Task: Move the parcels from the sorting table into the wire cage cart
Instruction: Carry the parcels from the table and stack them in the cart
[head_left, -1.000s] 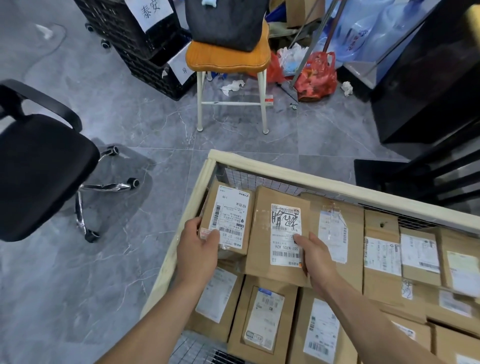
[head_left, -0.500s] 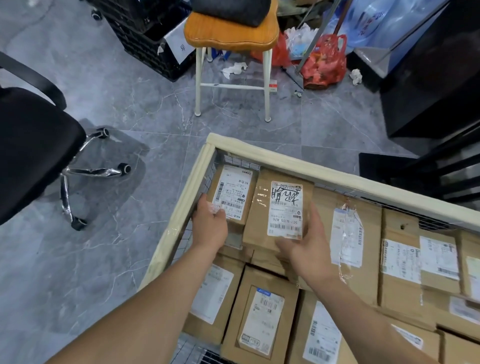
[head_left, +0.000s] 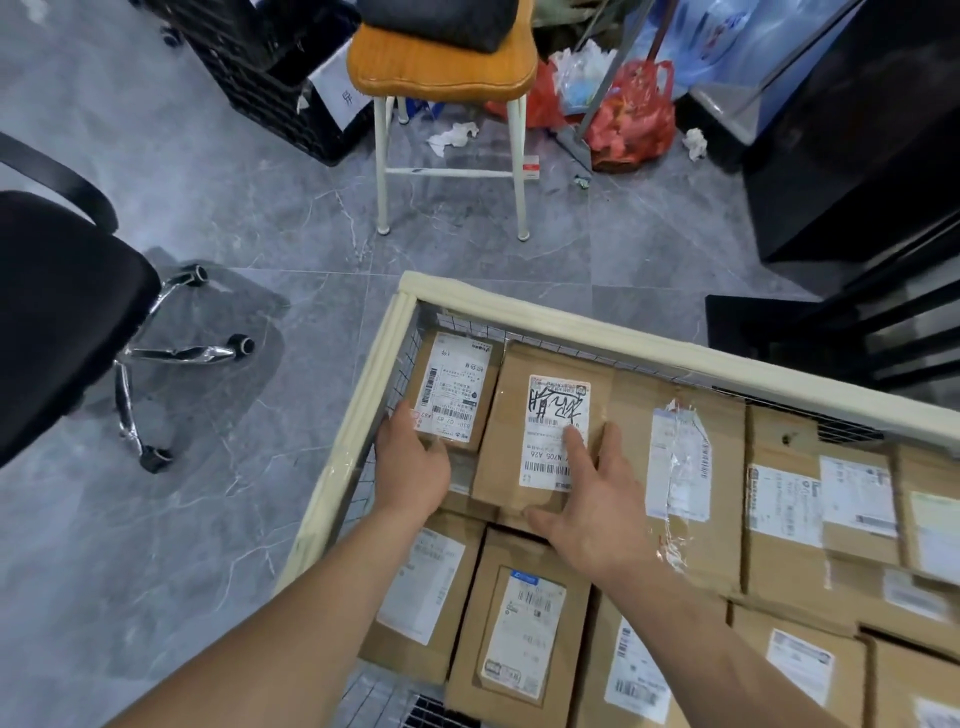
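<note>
The wire cage cart (head_left: 597, 332) has a cream padded rim and holds several brown cardboard parcels with white labels. My left hand (head_left: 410, 462) grips the near end of a small parcel (head_left: 457, 384) in the cart's far left corner, thumb along its left side. My right hand (head_left: 587, 499) lies flat on a larger parcel (head_left: 550, 415) with black handwriting on its label. Its fingers are straight on top and its thumb runs along the near edge. Both parcels sit on top of other parcels. The sorting table is out of view.
A wooden-seat stool (head_left: 441, 73) stands beyond the cart, with a black office chair (head_left: 62, 312) to the left. Black crates (head_left: 270, 88), red plastic bags (head_left: 634, 114) and scraps of litter lie at the back. A black cabinet (head_left: 857, 156) stands at the right.
Both parcels have moved down and away into the cart's far left corner. My right hand has shifted from gripping the larger parcel's near corner to lying flat on it.
</note>
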